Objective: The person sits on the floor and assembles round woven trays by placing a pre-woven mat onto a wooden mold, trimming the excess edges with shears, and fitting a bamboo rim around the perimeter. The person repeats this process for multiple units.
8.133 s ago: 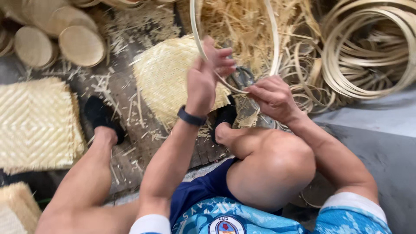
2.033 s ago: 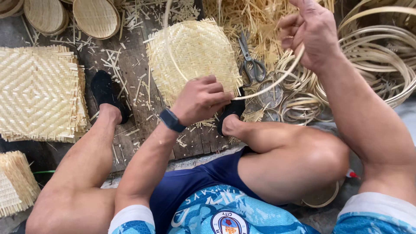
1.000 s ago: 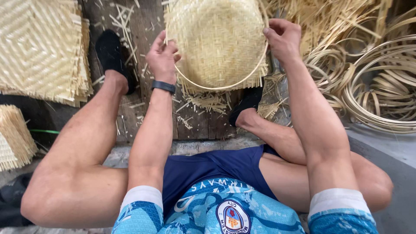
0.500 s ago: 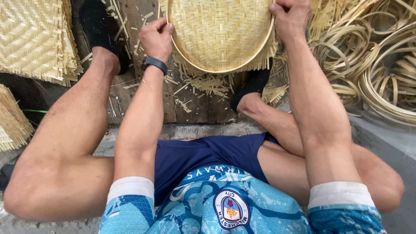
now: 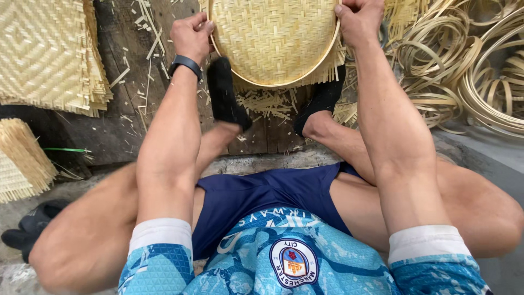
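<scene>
Dark wooden floor (image 5: 262,136) littered with bamboo splinters; woven mats (image 5: 49,52) lie to the left, coiled bamboo hoops (image 5: 464,71) to the right. Round woven basket tray (image 5: 273,41) now sits inside its hoop rim, closer to the body than half a second ago. Left hand (image 5: 191,35) and right hand (image 5: 357,22) each clench the rim on opposite sides. Both black-socked feet (image 5: 226,93) have come up against the near edge, bracing it.

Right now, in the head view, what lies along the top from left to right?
Stack of woven mats → left hand → round woven tray → right hand → pile of bamboo hoops.
</scene>
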